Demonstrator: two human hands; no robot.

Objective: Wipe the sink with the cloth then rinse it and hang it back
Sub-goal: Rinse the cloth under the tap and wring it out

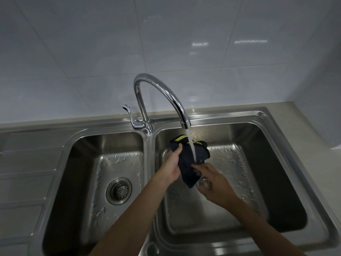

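Note:
A dark navy cloth [191, 159] with a yellow-green edge hangs over the right basin of the steel double sink [287, 148]. Water runs from the chrome tap [164, 97] straight onto the cloth. My left hand [170, 168] grips the cloth's left side from below. My right hand [212, 180] holds its lower right part with the fingertips. Both basins are wet with drops. The right basin's drain strainer [205, 183] shows partly between cloth and right hand.
The tap's lever handle [132, 117] stands to the left of the spout base. The left basin has a round drain strainer [119, 191]. A ribbed draining board [24, 178] lies at the far left. White wall tiles [92, 52] rise behind the beige counter edge.

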